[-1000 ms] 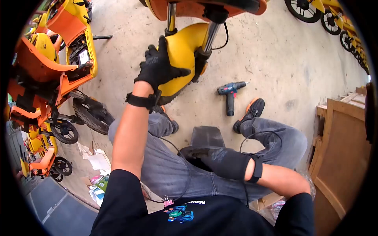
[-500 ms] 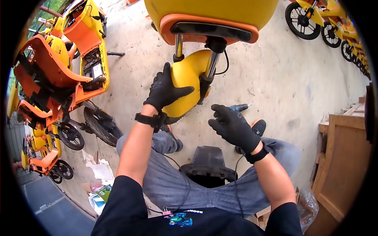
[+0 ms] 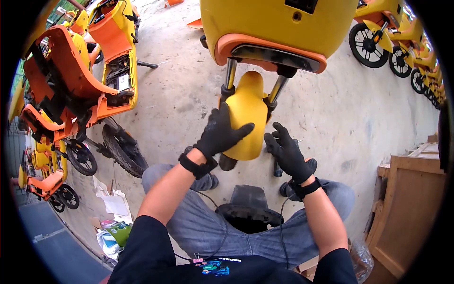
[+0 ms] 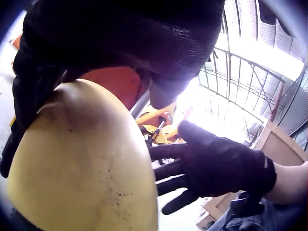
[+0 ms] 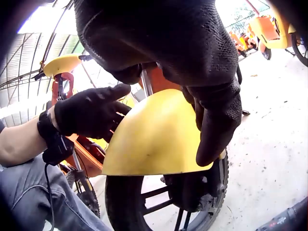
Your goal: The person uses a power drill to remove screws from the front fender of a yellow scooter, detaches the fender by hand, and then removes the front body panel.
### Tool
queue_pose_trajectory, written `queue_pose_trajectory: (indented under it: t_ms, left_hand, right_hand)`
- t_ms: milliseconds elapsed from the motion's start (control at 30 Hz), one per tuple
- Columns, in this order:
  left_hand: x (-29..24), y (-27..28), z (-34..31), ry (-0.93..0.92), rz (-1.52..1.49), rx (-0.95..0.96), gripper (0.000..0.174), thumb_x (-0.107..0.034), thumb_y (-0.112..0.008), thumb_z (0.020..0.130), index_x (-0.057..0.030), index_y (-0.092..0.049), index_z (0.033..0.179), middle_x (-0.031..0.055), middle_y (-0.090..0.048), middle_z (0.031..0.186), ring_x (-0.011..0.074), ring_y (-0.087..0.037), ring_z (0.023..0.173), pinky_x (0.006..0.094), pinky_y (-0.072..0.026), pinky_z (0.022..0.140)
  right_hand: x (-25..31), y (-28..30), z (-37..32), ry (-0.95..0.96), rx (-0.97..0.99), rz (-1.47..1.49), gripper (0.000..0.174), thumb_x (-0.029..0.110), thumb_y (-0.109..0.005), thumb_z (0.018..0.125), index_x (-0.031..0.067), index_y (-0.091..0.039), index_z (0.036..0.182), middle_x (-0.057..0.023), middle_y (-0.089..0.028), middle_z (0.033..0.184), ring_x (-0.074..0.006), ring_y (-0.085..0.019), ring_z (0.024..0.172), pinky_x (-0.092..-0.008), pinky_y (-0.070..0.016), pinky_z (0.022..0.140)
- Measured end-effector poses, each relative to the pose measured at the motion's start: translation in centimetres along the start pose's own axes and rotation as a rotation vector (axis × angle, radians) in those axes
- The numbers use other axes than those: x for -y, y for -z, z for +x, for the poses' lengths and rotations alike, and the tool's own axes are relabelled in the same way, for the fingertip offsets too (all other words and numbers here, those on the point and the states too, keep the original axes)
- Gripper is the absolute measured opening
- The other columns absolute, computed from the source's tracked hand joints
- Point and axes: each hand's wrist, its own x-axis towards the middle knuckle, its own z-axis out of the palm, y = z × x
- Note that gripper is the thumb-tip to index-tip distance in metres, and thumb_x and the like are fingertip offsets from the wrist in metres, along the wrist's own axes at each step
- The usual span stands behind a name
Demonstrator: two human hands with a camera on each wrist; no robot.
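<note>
A yellow front fender [image 3: 248, 113] covers the scooter's wheel, between two fork tubes [image 3: 279, 90]. My black-gloved left hand [image 3: 220, 132] lies on the fender's left side, fingers extended along it and thumb pointing across its top. My right hand [image 3: 291, 154], also gloved, is at the fender's right side with its fingers spread. In the right wrist view the right fingers point down along the fender [image 5: 154, 139], above the tyre [image 5: 120, 207]. Dark smudges mark the fender [image 4: 91, 154] in the left wrist view. A cordless drill [image 3: 277, 169] on the floor is partly hidden by the right hand.
The scooter's yellow front body [image 3: 265, 28] rises ahead. A partly stripped orange scooter [image 3: 71, 71] stands at left, and a row of yellow scooters [image 3: 369, 45] at right. A wooden crate [image 3: 406, 203] is by my right side. Between my legs sits a black plastic piece [image 3: 250, 195].
My right hand has come up from my lap to the fender's right side. The fender and wheel, with my left hand on them, have turned from slanting down-left to nearly straight.
</note>
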Motion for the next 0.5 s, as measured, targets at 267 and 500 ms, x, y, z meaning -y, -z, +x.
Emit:
queue_pose_trajectory:
  t_ms: [267, 500]
  left_hand:
    - [0.1, -3.1, 0.3, 0.305, -0.606, 0.397, 0.068, -0.040, -0.065, 0.087, 0.0075, -0.042, 0.130, 0.0172, -0.058, 0.118, 0.0214, -0.058, 0.104, 0.0324, -0.0474, 0.088]
    - [1.0, -5.0, 1.6, 0.075, -0.774, 0.359, 0.059, -0.034, -0.058, 0.093, -0.0006, -0.039, 0.138, 0.0134, -0.054, 0.129, 0.0237, -0.050, 0.117, 0.0324, -0.0394, 0.100]
  right_hand:
    - [-3.1, 0.9, 1.6, 0.042, -0.079, -0.176, 0.085, 0.041, -0.068, 0.085, -0.0056, -0.027, 0.143, -0.0233, -0.049, 0.134, -0.0274, -0.052, 0.118, -0.0347, -0.0441, 0.096]
    - [-4.7, 2.4, 3.0, 0.075, -0.277, -0.281, 0.087, 0.049, -0.072, 0.076, -0.0061, -0.042, 0.135, -0.0290, -0.051, 0.126, -0.0389, -0.052, 0.117, -0.0423, -0.0435, 0.097]
